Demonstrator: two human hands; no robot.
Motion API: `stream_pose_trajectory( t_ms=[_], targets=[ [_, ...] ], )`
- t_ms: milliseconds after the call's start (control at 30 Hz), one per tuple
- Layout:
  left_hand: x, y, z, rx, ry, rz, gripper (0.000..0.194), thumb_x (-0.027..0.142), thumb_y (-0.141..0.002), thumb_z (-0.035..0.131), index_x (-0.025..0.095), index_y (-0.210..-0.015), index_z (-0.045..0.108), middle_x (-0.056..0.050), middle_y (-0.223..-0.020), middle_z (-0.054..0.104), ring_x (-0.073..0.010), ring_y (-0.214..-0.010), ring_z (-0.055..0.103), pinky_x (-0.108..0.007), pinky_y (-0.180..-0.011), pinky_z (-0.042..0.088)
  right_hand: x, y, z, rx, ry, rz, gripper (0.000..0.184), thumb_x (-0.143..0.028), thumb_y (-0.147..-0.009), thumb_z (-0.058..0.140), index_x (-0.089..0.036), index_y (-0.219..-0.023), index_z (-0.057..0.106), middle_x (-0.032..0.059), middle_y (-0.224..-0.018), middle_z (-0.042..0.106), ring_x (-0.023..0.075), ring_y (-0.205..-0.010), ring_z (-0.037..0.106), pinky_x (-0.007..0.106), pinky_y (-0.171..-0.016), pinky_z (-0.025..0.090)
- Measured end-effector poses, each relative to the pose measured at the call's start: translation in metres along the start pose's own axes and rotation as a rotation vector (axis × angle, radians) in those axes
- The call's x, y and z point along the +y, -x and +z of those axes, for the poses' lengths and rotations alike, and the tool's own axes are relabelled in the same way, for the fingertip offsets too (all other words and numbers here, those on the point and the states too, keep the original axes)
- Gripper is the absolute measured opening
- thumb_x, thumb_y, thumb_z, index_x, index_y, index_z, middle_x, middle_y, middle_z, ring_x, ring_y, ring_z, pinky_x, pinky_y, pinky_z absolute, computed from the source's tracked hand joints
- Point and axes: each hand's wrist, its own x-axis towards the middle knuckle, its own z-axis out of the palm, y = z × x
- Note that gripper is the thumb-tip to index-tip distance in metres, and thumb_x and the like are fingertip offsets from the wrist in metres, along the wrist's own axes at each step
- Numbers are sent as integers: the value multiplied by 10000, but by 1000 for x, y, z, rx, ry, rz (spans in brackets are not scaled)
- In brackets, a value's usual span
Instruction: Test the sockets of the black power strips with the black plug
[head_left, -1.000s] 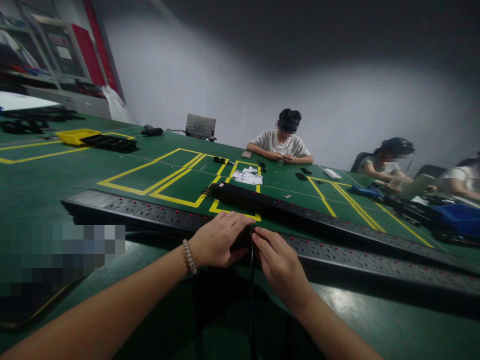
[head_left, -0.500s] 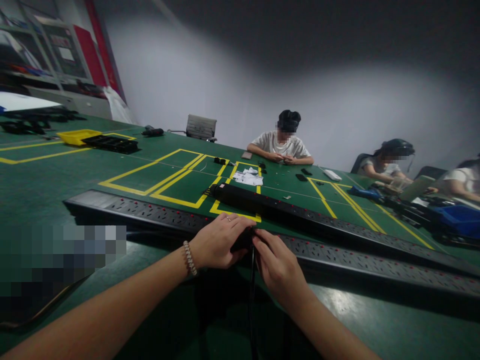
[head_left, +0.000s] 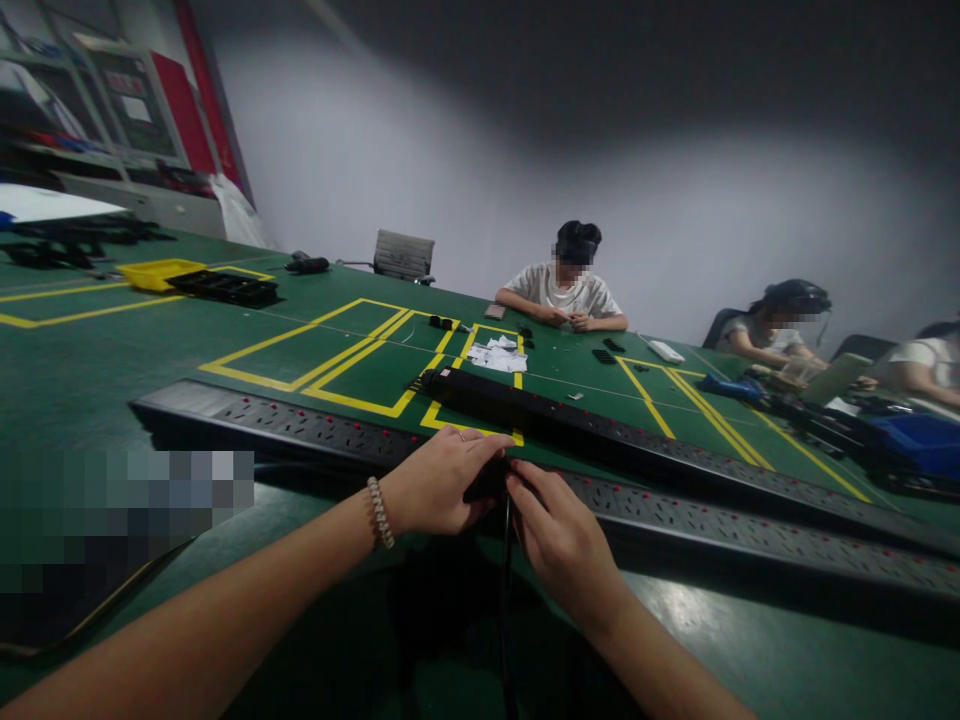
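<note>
Both my hands meet over a long black power strip point(head_left: 735, 535) with rows of socket slots and small red dots. My left hand point(head_left: 442, 482), with a beaded bracelet at the wrist and a ring, is closed around a small dark piece point(head_left: 487, 480), mostly covered by its fingers. Touching the same spot, my right hand point(head_left: 553, 520) pinches the top of a black cable point(head_left: 505, 610), which hangs down toward me. The exact join between piece and cable is too dark to make out. Behind lies a second black power strip point(head_left: 540, 412), its cable end toward the left.
White paper slips point(head_left: 499, 354) lie beyond the strips, inside yellow tape lines. A yellow tray point(head_left: 154, 274) and a black tray point(head_left: 223, 287) are at the left, near a power drill point(head_left: 307, 263). A person point(head_left: 562, 285) sits opposite; others sit at the right by a blue bin point(head_left: 919, 440).
Very little differs. My hands keep their hold at the same place, with a slight shift of the left fingers. The view has moved a touch.
</note>
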Motion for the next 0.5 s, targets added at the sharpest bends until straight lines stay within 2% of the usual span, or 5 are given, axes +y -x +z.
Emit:
stream_pose_trajectory(
  t_ms=[233, 500],
  targets=[
    [-2, 1, 0, 5, -5, -1, 716, 295, -762, 724, 181, -1397, 411, -136, -1257, 659, -325, -1159, 625, -486, -966, 479, 11, 8, 5, 54, 33, -92, 358, -35, -941, 558, -76, -1291, 617, 219, -1237, 675, 292, -1147, 661, 445, -955, 604],
    [0, 1, -1, -4, -13, -27, 703, 302, -764, 724, 171, -1388, 426, -137, -1230, 663, -325, -1130, 629, -483, -948, 491, 15, 12, 8, 96, 22, -108, 389, -31, -923, 592, -82, -1308, 609, 210, -1193, 693, 293, -1126, 676, 435, -935, 618]
  ],
)
